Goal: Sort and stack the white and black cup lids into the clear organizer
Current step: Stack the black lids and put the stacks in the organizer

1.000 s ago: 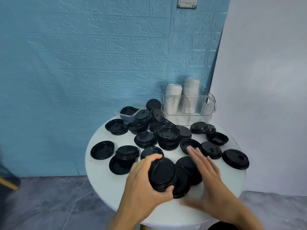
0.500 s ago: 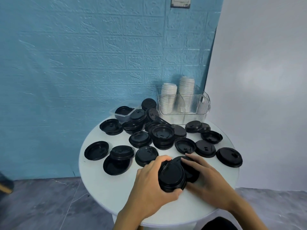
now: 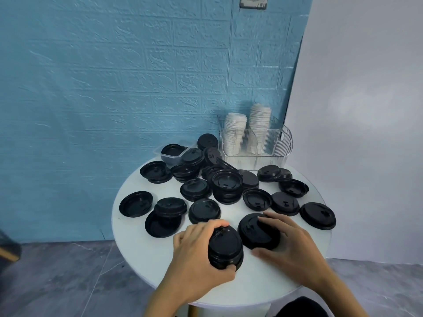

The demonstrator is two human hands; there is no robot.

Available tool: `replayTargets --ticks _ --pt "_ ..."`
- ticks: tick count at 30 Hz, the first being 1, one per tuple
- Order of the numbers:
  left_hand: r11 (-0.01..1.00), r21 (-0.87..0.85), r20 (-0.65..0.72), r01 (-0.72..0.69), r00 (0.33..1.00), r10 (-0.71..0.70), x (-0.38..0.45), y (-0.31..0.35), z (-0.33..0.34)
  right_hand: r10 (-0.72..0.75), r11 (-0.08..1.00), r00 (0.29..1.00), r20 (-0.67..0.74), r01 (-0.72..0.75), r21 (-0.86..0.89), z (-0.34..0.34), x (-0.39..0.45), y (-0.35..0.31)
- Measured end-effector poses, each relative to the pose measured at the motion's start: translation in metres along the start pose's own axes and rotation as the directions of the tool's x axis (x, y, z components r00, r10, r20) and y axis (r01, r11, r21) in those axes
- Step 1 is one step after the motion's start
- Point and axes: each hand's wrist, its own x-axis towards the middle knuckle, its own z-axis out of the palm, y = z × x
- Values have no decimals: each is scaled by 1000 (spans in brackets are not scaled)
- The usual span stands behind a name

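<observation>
Your left hand (image 3: 196, 252) is gripping a short stack of thin black plastic cup lids (image 3: 225, 248) by its rim, low over the round white surface (image 3: 142, 248). Your right hand (image 3: 290, 245) is curling around a single black lid (image 3: 258, 232). These lids are probably light, flexible and slippery; keep pinching opposite rims.

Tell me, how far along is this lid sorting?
Done: two white lid stacks stand in the clear organizer. In hand: the left hand grips a short stack of black lids; the right hand grasps a black lid. Left: many loose black lids cover the table.
</observation>
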Motion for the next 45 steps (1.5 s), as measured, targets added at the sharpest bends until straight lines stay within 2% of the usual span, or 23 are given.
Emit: replayTargets --ticks 4,8,13,15,19,25,28,32,38,45 --pt "999 -52 -41 4 999 -6 -2 -3 -5 -28 999 998 48 27 17 -4 -6 -3" --pt "997 -78 -110 -19 994 11 -5 0 -7 -35 998 995 94 40 -50 -2 -12 -2" --pt "981 -195 -200 -19 979 -21 -2 -1 -8 -74 991 987 140 88 -100 3 -11 -14" --pt "975 -221 -207 -27 978 -20 1 2 -8 -99 990 981 168 115 -86 9 -8 -22" --pt "971 -236 -183 -28 983 -16 2 3 -7 -84 995 959 270 69 65 13 -5 -24" --pt "956 -292 -167 -4 985 -47 6 4 -4 -82 996 894 440 59 65 1 3 -21" --pt "959 -283 -150 -7 988 -37 7 7 -1 -85 996 910 406 66 60 2 5 -27" --pt "979 -202 -59 -30 998 19 9 8 3 -130 991 936 326 120 53 12 1 -38" --pt "985 -175 36 -11 999 18 8 4 5 -104 992 949 298 121 -37 14 -2 -36" --pt "985 -166 -36 -51 998 45 9 0 4 -91 995 950 298 95 1 10 -3 -34"
